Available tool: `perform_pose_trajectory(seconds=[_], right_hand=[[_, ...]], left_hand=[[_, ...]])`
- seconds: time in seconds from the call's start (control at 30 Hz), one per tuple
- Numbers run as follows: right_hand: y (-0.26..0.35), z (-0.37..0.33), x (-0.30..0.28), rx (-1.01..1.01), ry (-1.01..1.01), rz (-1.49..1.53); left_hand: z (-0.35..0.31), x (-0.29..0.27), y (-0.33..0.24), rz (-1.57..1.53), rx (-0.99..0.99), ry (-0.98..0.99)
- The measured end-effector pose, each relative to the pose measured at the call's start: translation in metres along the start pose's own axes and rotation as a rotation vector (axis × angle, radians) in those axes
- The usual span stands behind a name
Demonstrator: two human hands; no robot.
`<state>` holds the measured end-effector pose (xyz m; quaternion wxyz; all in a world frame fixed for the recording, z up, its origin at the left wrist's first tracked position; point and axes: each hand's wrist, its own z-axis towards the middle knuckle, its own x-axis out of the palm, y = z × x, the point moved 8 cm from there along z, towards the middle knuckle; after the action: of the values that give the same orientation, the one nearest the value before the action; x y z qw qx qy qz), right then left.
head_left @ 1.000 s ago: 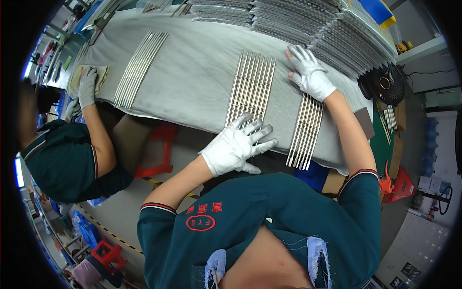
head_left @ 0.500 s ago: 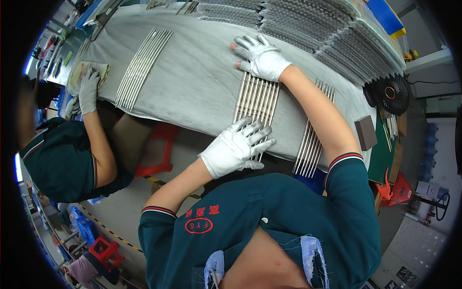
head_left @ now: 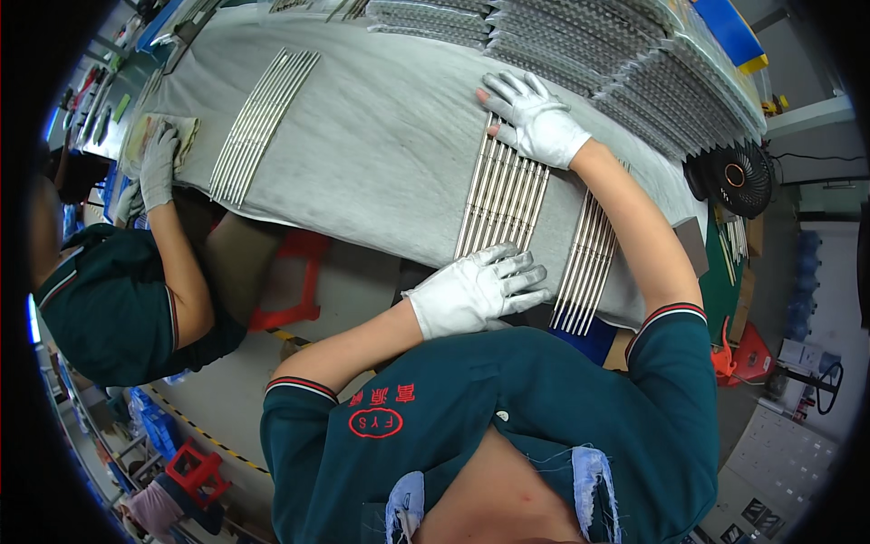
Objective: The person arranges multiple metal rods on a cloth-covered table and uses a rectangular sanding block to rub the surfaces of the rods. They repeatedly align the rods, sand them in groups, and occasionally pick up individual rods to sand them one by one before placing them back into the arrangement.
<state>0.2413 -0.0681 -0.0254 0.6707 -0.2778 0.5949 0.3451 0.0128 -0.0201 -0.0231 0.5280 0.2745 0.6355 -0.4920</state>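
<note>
Rods, left row [head_left: 265, 127]: already parallel on grey desk [head_left: 381, 136], untouched. Left hand [head_left: 478, 288]: fingers spread, at near ends of middle row [head_left: 503, 201], already side by side (near-end evenness hidden). Right hand [head_left: 536, 120]: spread over far ends. Right row [head_left: 581, 267]: likewise parallel.

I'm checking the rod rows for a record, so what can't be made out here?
All in the head view:
Near ends of the middle row of metal rods: hidden by the left hand.
Some of their far ends: hidden by the right hand.
Part of the right row of metal rods: behind the right forearm.
Plastic-wrapped stacks: cut off by the top edge.
Fine rod scratches: too small.
</note>
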Motion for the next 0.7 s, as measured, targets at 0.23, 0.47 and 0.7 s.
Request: perform_pose_trajectory(seconds=[0.23, 0.47, 0.7], right_hand=[[0.018, 0.042, 0.011, -0.027, -0.047, -0.007], [0.019, 0.042, 0.01, -0.029, -0.039, 0.019], [0.002, 0.001, 0.001, 0.0, 0.013, 0.023]], left_hand=[[-0.025, -0.015, 0.021, -0.027, -0.122, -0.085], [-0.026, -0.011, 0.019, -0.026, -0.096, -0.072], [-0.006, -0.004, 0.002, -0.055, 0.02, -0.066]])
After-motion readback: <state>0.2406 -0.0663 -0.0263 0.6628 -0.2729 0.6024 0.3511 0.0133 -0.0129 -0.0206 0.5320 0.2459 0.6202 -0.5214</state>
